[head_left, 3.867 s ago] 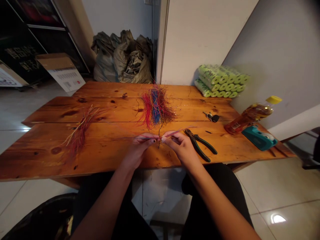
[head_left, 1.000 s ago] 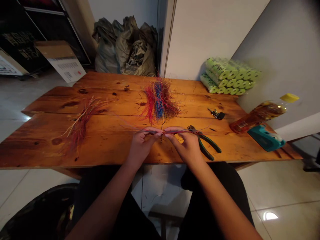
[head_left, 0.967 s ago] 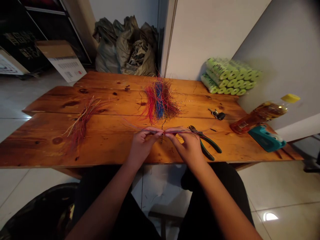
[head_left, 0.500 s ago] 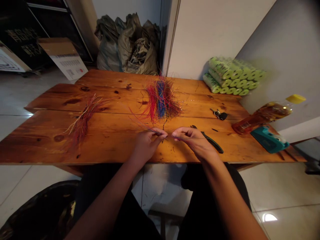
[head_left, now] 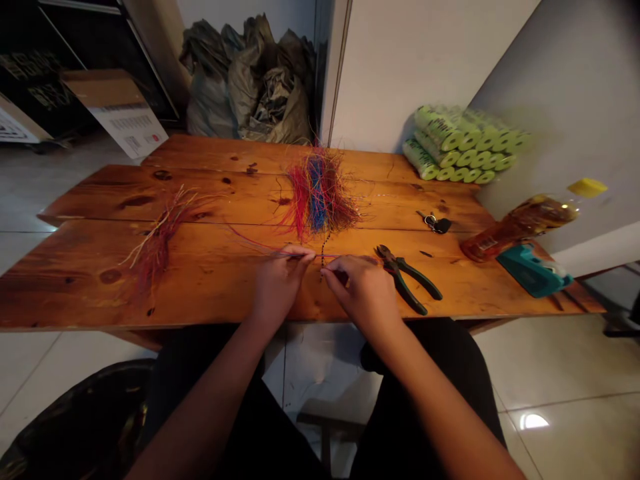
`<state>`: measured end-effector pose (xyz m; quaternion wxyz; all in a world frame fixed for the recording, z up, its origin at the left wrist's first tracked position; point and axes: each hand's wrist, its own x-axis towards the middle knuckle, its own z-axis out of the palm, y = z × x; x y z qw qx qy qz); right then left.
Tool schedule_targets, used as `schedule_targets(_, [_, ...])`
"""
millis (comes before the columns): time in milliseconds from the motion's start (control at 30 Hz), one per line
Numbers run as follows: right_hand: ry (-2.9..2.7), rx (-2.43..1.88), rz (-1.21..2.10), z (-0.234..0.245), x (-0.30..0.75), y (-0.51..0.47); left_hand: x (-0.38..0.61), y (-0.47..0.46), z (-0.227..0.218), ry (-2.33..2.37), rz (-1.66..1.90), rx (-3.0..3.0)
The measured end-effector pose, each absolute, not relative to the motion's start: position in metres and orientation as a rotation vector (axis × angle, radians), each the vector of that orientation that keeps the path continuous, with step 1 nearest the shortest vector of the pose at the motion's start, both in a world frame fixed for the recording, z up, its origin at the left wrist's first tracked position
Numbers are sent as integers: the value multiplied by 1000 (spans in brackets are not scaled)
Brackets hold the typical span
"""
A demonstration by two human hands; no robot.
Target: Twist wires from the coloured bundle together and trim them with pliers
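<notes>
My left hand [head_left: 277, 283] is closed in a pinch on a few thin red and blue wires [head_left: 245, 239]. Their long ends trail left above the wooden table, and they also run rightward past my other hand. My right hand [head_left: 365, 290] is closed too, its thumb and fingertip pinching at the lower part of a thin black beaded-looking strand [head_left: 325, 245]. Whether those fingers also grip the wires is hidden. Just beyond both hands lies a bundle of red, blue and dark red wires [head_left: 316, 197]. Diagonal cutting pliers [head_left: 407, 277] lie to the right with their handles spread.
Another loose bundle of wires [head_left: 159, 250] is at left on the wooden table [head_left: 90, 267]. Keys [head_left: 437, 224], a bottle [head_left: 520, 227], a teal tape dispenser [head_left: 534, 270] and stacked green rolls [head_left: 460, 147] occupy the right side. A black-lined bin [head_left: 80, 413] stands below left.
My right hand has moved left and turned palm down, its fingertips now at the black strand. My left hand has shifted slightly left and up. The pliers are now fully visible.
</notes>
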<state>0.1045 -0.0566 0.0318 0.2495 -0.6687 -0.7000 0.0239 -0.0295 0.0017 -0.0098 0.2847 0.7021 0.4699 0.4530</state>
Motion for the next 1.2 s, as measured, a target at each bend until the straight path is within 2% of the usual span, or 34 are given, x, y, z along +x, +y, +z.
schedule_targets(100, [-1739,-1745,227,14,104,-50,-31,7,-14,1113,1260,1405])
schedule_targets(233, [-1482,-1594,556,4,112,-40,-31,8,-15,962,1113,1055])
schedule_targets(367, [-1207,-1420,914,10,121,-34,-31,6,-10,874,914,1174])
schedule_targets(533, [-1163,-1278,1170,22,131,-32,-30,5,-6,834,821,1319])
schedule_targets(1000, [-795,-1127,1461,13,118,-39,-26,3,-8,794,1127,1112])
schedule_targets(1200, [-749,-1114,1465,8,120,-35,-29,2,-6,781,1092,1309])
